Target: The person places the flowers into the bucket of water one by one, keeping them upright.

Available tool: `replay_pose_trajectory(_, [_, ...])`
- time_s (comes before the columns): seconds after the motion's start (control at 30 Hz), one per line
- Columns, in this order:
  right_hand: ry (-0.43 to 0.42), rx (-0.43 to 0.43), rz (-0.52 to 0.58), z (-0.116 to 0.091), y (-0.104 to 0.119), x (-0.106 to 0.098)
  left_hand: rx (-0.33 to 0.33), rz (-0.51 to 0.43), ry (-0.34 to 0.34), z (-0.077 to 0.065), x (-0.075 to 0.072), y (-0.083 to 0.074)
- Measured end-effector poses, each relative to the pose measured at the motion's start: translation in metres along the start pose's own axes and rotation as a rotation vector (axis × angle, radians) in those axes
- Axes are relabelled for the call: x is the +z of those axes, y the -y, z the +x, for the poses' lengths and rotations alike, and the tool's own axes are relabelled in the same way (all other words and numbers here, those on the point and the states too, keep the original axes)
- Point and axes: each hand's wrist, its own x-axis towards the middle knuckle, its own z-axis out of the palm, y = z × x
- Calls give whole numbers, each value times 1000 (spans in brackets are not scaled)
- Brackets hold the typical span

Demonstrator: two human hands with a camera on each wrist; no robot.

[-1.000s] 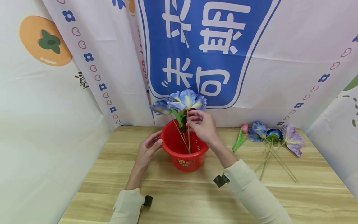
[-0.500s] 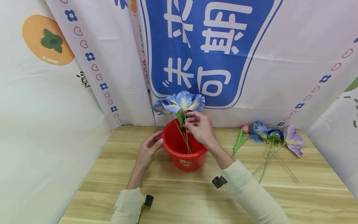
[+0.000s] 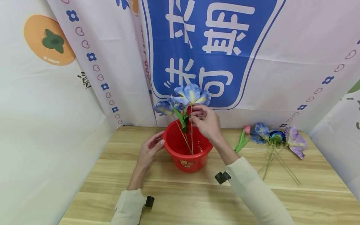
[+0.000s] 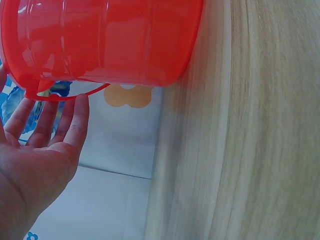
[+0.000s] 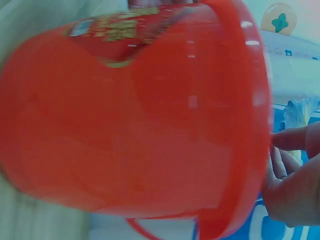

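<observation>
A red plastic bucket (image 3: 189, 164) stands upright on the wooden table, with several artificial flowers leaning in it. My left hand (image 3: 148, 150) holds it at the left rim and handle, thumb in front and fingers behind, as the left wrist view also shows (image 4: 42, 145). My right hand (image 3: 206, 123) is above the bucket's right side and pinches the thin stem of a blue flower (image 3: 192, 94) with a yellow centre. Behind it are another blue flower (image 3: 164, 107), green leaves (image 3: 179, 117) and a partly hidden red bloom. In the right wrist view the bucket hides much of this.
On the table (image 3: 174, 197) right of the bucket lie a pink tulip (image 3: 242, 140), a blue flower (image 3: 260, 132), a darker blue flower (image 3: 277, 136) and a purple flower (image 3: 296, 141), stems toward the front. A printed cloth (image 3: 281, 72) hangs behind the table.
My right hand dips slightly left and down with the blue flower, then rises back up and right. The left hand stays at the bucket's rim.
</observation>
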Motion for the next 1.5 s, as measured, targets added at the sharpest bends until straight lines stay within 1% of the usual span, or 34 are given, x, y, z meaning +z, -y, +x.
replay_pose_trajectory(0.13, [-4, -22, 9, 8, 11, 7, 3, -5, -5, -1, -1, 1])
replay_pose_trajectory(0.23, [7, -31, 21, 14, 17, 16, 1, -8, -8, -1, -2, 1])
replay_pose_trajectory(0.4, [10, -31, 11, 21, 19, 30, 1, -4, -4, -1, -3, 1])
replay_pose_trajectory(0.57, [-19, -25, -75, 22, 9, 36, 0, -1, 4, -2, -2, 2])
replay_pose_trajectory(0.63, [-20, -11, -96, 21, 3, 37, 3, -1, 5, -1, -1, 1])
replay_pose_trajectory(0.8, [-18, 70, -97, 17, -12, 36, 6, -5, 7, -1, 0, 1])
replay_pose_trajectory(0.93, [1, 115, -109, 14, -21, 36, 7, -13, 8, -1, 0, 1])
replay_pose_trajectory(1.17, [12, 174, -177, 10, -27, 33, 10, 0, 4, 0, -1, 2])
replay_pose_trajectory(1.37, [29, 205, -177, 7, -29, 30, 7, -23, -2, 1, 0, 0])
replay_pose_trajectory(1.5, [23, 203, -196, 6, -31, 30, 6, -33, -4, 0, 0, 1])
